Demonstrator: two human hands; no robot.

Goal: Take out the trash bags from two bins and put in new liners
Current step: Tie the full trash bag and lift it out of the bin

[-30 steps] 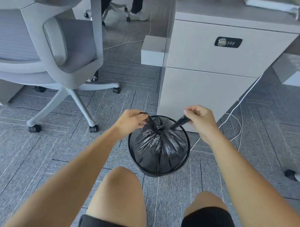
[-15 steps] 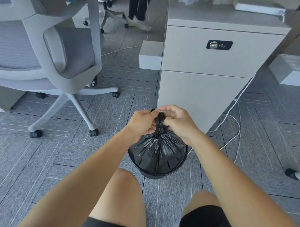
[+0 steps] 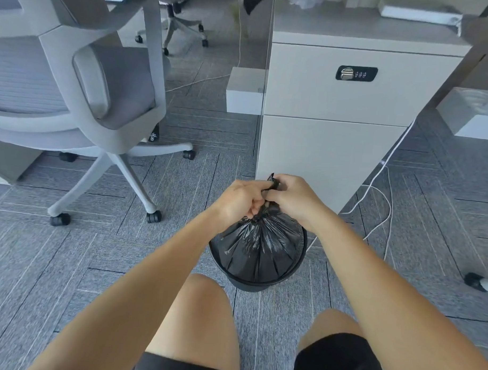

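Observation:
A round black bin stands on the grey carpet between my knees and a white cabinet. A black trash bag fills it, gathered to a neck at the top. My left hand and my right hand are pressed together over that neck, both gripping the bunched plastic. A short black end of the bag sticks up between my fingers. The knot itself is hidden by my hands.
A white drawer cabinet with a combination lock stands right behind the bin. A grey office chair on castors is to the left. White cables trail on the floor at the right, near a white box.
My hands, first apart and pulling two bag ends sideways, have come together over the bin and now hold the gathered neck. The bag top has been drawn up tighter.

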